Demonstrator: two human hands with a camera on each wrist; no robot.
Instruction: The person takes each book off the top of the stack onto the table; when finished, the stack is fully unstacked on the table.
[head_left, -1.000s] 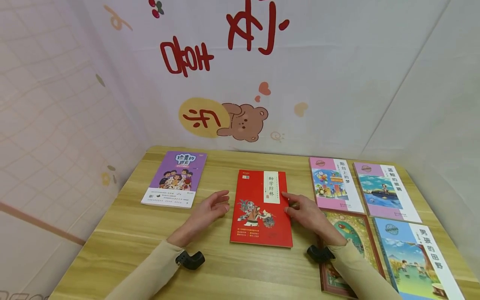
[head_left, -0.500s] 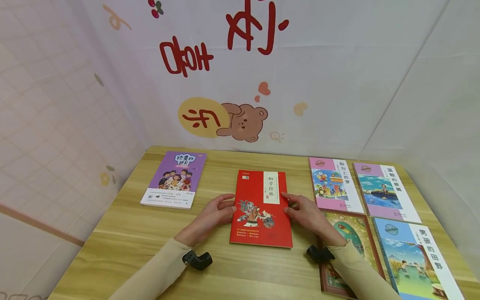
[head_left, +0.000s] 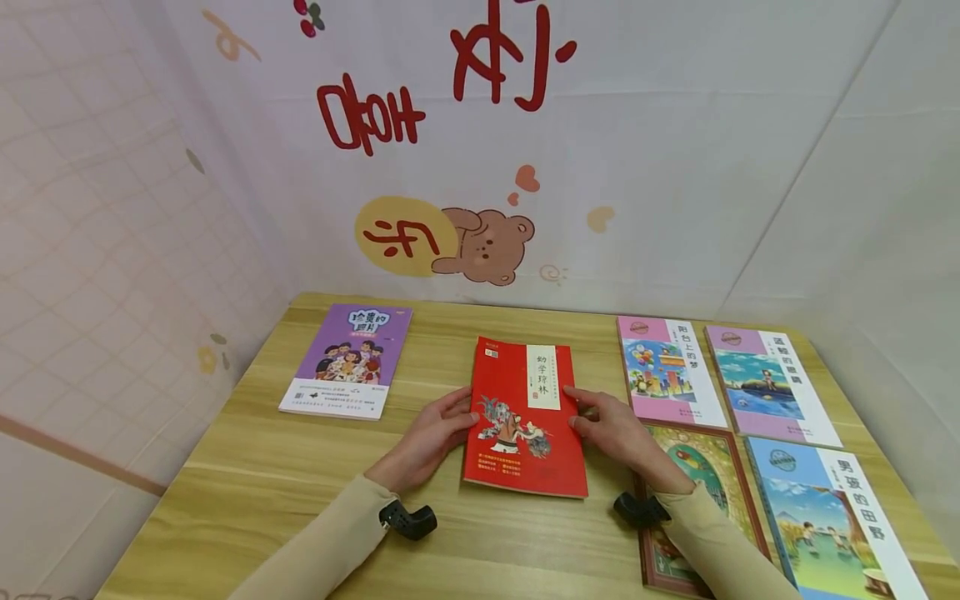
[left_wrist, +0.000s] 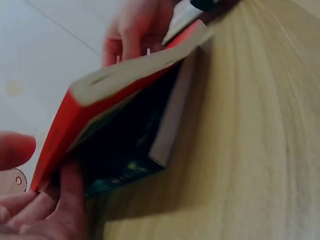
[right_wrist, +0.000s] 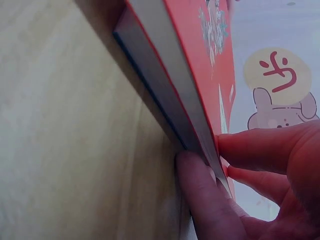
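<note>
A red book lies in mid-table over a second, dark-covered book, which the head view hides. Its left side is raised off the lower book. My left hand grips that left edge, with fingers tucked under the red cover and the thumb on the upper side. At the opposite edge is my right hand. In the right wrist view it pinches the books' side, one digit near the red cover and another finger low against the page edges.
A purple book lies at the back left. On the right are two pink-and-white books, a blue-and-white book and a brown-bordered book partly under my right forearm. A printed cloth wall stands behind the table.
My left hand has moved right to the red book and slid its fingers under the left edge. That side has now risen slightly. My right hand has stayed at the right edge.
</note>
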